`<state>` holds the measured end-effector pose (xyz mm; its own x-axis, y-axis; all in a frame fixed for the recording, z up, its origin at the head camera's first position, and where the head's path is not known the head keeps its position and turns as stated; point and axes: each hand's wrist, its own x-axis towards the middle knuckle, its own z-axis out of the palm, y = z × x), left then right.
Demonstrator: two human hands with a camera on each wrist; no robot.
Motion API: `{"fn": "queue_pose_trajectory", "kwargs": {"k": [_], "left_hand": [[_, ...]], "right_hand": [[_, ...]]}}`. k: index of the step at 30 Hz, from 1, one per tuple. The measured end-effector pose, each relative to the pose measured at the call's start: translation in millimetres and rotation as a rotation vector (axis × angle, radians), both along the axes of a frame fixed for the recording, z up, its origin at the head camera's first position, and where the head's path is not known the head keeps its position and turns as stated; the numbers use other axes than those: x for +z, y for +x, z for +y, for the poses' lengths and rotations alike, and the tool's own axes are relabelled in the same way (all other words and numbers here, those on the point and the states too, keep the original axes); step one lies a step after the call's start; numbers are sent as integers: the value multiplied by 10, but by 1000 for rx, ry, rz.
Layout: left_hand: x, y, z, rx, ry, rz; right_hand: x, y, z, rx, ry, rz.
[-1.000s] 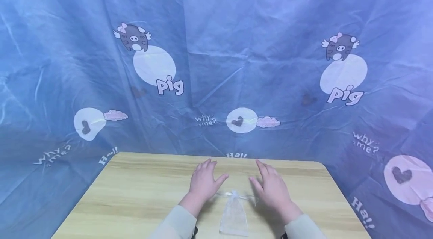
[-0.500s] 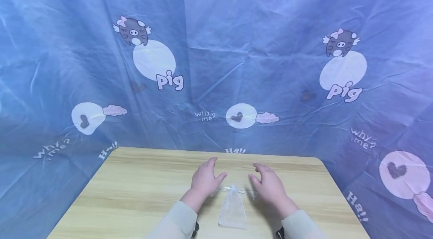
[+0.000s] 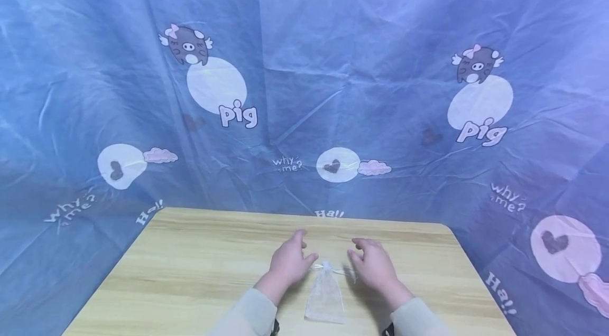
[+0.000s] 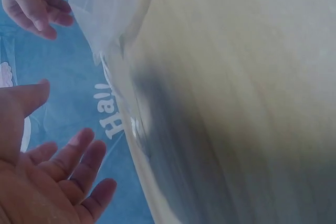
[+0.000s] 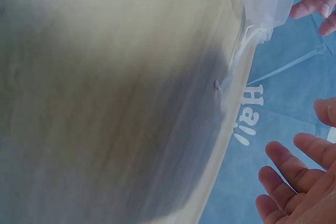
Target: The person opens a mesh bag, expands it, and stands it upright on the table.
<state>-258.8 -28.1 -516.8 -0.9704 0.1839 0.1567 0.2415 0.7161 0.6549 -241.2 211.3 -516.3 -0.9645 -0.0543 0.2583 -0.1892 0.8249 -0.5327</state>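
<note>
A small sheer white drawstring pouch (image 3: 325,296) lies on the wooden table, its gathered neck toward the back and its ribbon ends spread to both sides. My left hand (image 3: 288,262) hovers just left of the neck, fingers loosely bent, holding nothing. On the other side, my right hand (image 3: 374,266) hangs over the right ribbon end, likewise relaxed and bare. The left wrist view has the pouch (image 4: 113,9) at the top, with the left palm (image 4: 37,192) turned inward. In the right wrist view, the ribbon (image 5: 239,56) trails from the pouch's neck, apart from the right fingers (image 5: 286,166).
The pale wood table (image 3: 190,262) ends at a back edge against a blue cloth backdrop (image 3: 304,87) printed with pigs, hearts and lettering. The cloth also rises along both sides. Light sleeves (image 3: 252,312) cover the forearms, with dark bands at the wrists.
Both hands have come slightly nearer the body, and their fingers have relaxed from straighter to more bent. The pouch stays on the table; the head view has shifted a little.
</note>
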Motion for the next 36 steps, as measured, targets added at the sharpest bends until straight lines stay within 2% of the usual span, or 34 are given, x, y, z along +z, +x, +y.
{"fn": "queue_pose_trajectory", "kwargs": {"k": [7, 14, 20, 24, 29, 32, 36], "left_hand": [[-137, 59, -17, -35, -50, 29], [-227, 102, 0, -51, -32, 1], [-278, 122, 19, -72, -43, 7], [-285, 51, 32, -75, -29, 6], [-195, -87, 53, -78, -44, 15], [-173, -116, 65, -83, -55, 11], [-204, -120, 69, -93, -58, 1]], "right_hand": [[-136, 39, -71, 5, -17, -38], [-204, 101, -120, 29, -4, -53], [-261, 117, -166, 43, 33, -68], [-237, 71, -180, 50, 54, -69], [-138, -26, -192, 53, 63, -50], [-138, -43, -201, 58, 62, -46], [-179, -42, -214, 76, 62, -48]]}}
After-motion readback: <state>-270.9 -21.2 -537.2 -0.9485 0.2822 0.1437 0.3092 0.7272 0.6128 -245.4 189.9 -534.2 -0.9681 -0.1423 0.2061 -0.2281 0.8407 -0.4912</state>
